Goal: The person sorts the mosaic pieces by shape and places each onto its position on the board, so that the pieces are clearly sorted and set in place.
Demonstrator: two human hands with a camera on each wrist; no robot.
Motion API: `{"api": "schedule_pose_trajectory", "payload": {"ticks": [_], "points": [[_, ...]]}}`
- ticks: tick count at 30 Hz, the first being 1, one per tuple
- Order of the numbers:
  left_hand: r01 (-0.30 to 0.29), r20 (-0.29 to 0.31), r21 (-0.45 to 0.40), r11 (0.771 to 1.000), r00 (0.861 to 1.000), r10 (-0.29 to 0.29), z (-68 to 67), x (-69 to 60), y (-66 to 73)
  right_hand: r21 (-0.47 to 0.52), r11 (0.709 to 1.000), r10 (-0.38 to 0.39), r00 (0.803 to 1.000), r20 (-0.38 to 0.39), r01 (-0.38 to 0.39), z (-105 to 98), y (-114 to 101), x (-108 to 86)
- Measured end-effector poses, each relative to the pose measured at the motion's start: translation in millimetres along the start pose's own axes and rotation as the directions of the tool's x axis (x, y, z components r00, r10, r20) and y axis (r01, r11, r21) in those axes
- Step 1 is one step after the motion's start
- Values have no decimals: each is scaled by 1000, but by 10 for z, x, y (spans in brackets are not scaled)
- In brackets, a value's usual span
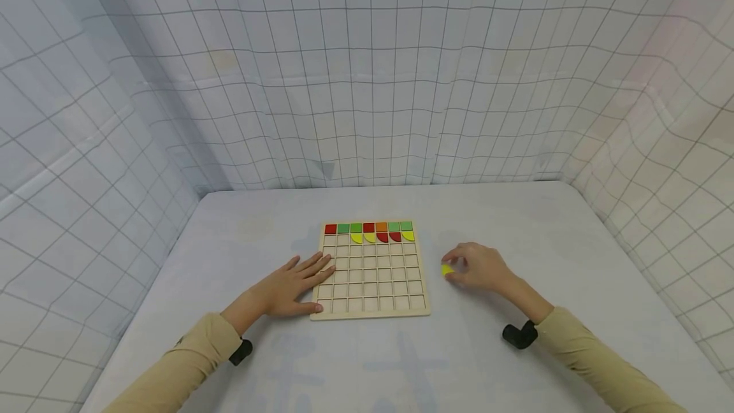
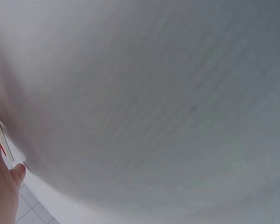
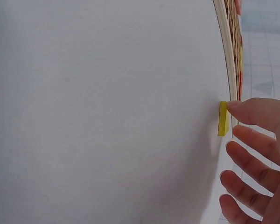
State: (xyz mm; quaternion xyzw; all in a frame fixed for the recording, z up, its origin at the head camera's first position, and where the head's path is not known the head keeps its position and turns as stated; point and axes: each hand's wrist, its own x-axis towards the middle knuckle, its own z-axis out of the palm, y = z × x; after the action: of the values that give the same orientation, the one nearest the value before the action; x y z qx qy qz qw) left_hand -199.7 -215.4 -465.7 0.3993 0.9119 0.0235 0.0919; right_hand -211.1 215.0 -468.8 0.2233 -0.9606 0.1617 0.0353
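A square wooden grid board [image 1: 367, 318] lies on the white table. Colored square tiles [image 1: 369, 227] fill its top row, and yellow and red quarter-round tiles [image 1: 382, 237] sit in part of the second row. My left hand [image 1: 295, 287] rests with spread, straight fingers on the board's left edge; only a bit of it shows in the left wrist view. To the right of the board, my right hand [image 1: 480, 266] pinches a yellow tile [image 3: 222, 119] between thumb and fingers, apart from the board. The tile's full outline is partly hidden by the fingers.
White cloth walls with a dark grid [image 1: 367, 81] enclose the table [image 1: 258, 228] at the back and both sides. A black wrist device [image 1: 520, 334] sits at the right sleeve, another [image 1: 241, 352] at the left sleeve.
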Motion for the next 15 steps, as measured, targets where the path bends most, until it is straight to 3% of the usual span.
{"api": "schedule_pose_trajectory", "payload": {"ticks": [8, 15], "points": [[-1, -1, -2, 1000, 1000, 1, -24, -3, 12, -16, 996, 88, 996, 22, -88, 14, -31, -7], [-2, 2, -11, 1000, 1000, 2, -37, -3, 21, -4, 994, 109, 994, 11, -109, 4, -38, -15]]}}
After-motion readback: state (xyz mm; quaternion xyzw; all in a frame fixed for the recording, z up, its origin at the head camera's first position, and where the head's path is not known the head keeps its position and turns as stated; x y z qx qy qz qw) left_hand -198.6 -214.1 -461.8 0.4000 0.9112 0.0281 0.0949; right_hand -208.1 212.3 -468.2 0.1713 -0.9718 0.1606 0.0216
